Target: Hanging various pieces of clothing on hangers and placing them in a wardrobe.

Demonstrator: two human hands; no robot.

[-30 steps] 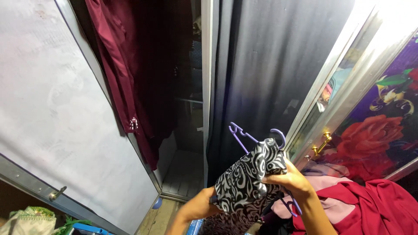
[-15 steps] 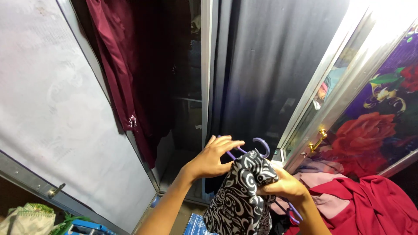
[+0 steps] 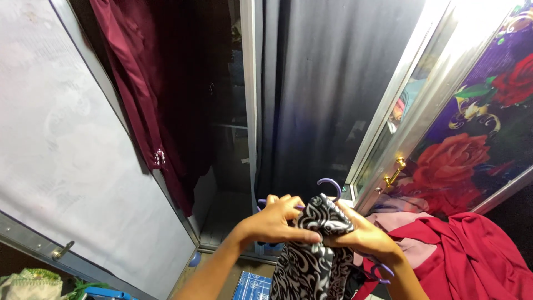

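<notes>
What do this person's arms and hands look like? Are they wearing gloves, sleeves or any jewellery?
Both the left hand and the right hand are bare, without gloves. The forearms show no sleeves as far as the view reaches. No rings, watch or bracelets show.

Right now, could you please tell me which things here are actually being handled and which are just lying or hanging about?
In hand:
left hand
right hand
black-and-white patterned cloth
purple hanger

Lying or hanging about:
maroon garment
dark curtain
red cloth
floral door
</notes>
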